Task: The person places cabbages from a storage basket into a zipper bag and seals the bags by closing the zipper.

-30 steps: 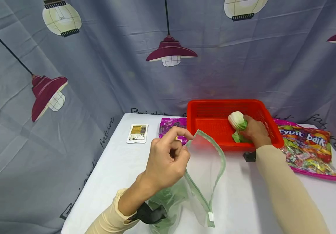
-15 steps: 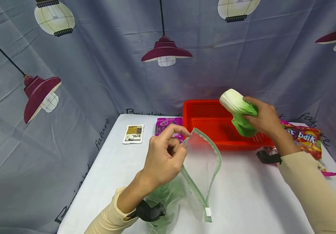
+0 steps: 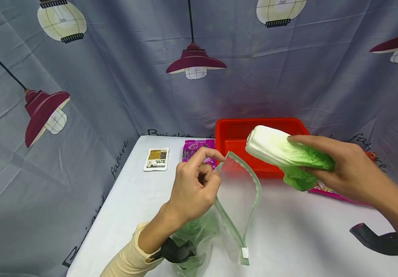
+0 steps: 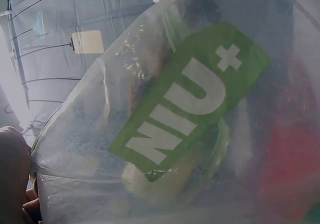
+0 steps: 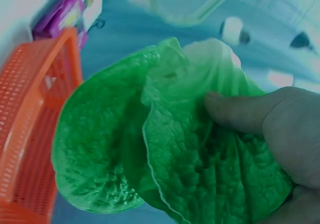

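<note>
Shifted nearer the clear, green-edged plastic zip bag [image 4: 190,104]: white-and-green leafy cabbage [image 3: 276,150], aloft right of its mouth, long axis slanting, pale base pointing left. Right hand [image 3: 351,165] grips leafy end; left hand [image 3: 193,188] holds bag rim, fingers curled.

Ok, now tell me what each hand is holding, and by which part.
The right hand holds the cabbage by its green, leafy end; the left hand holds the clear bag by the rim of its open mouth.
</note>
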### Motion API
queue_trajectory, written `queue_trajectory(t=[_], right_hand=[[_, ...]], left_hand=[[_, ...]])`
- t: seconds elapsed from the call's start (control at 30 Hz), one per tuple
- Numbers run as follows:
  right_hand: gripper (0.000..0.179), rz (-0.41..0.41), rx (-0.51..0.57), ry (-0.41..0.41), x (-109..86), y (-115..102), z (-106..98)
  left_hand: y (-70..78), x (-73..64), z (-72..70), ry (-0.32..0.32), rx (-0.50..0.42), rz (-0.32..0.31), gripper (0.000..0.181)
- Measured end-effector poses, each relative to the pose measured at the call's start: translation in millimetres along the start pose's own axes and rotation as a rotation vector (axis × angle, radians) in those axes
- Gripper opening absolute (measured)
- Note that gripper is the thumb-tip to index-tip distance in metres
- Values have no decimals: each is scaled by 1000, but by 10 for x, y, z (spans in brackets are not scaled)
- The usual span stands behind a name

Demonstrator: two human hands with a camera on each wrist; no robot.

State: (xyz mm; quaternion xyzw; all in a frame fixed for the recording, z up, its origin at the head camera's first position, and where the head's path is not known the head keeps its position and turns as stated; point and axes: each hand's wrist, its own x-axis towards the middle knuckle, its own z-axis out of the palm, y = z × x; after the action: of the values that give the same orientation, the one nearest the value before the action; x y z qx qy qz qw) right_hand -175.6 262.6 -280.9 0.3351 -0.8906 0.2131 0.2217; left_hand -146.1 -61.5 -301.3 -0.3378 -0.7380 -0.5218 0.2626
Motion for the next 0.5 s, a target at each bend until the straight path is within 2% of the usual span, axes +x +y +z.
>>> queue_trajectory(t=[0.03, 0.13, 0.27, 0.33, 0.43, 0.5], right_hand=[[87, -25, 5, -17, -10, -57, -42], [69, -98, -6, -57, -24, -220, -133], [62, -183, -89, -103, 5, -410, -181], [70, -217, -120, -141, 32, -487, -178], [92, -246, -126, -212, 80, -586, -142], [85, -258, -119, -255, 113, -648, -101]], left_hand=[[0, 2, 2, 0, -4, 2, 31], [-2, 5, 11, 2, -10, 6, 31], [10, 3, 24, 2, -12, 7, 30], [27, -3, 29, 1, -13, 9, 29], [62, -16, 34, -5, -20, 20, 28], [85, -25, 36, -11, -26, 31, 29]])
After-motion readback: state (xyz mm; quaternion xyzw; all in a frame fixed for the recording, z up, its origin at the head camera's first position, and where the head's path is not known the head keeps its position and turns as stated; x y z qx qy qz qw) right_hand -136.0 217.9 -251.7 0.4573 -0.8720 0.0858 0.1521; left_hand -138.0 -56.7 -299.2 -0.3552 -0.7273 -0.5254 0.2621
